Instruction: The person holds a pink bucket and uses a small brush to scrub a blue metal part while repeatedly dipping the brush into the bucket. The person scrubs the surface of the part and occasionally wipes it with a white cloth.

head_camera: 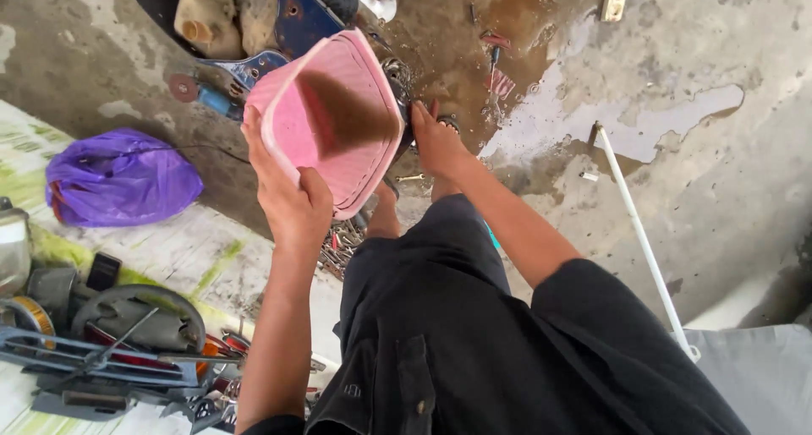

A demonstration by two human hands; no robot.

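Pink ribbed plastic basin [334,118], square, tilted with brown liquid pooled inside, held above wet concrete floor [592,114], left hand [288,194] clamped on its near rim, right hand [436,139] at its right edge, grip unclear, purple bag [118,177] left of basin.

Pink ribbed tub [338,122] with brown liquid, purple bag [118,177], black trousers [440,317], white pipe [643,240]

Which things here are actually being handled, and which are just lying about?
In hand: pink plastic basin, tilted, gripped by left hand and right hand.

Lying about: purple bag, white pipe, angle grinder, scattered wrenches.
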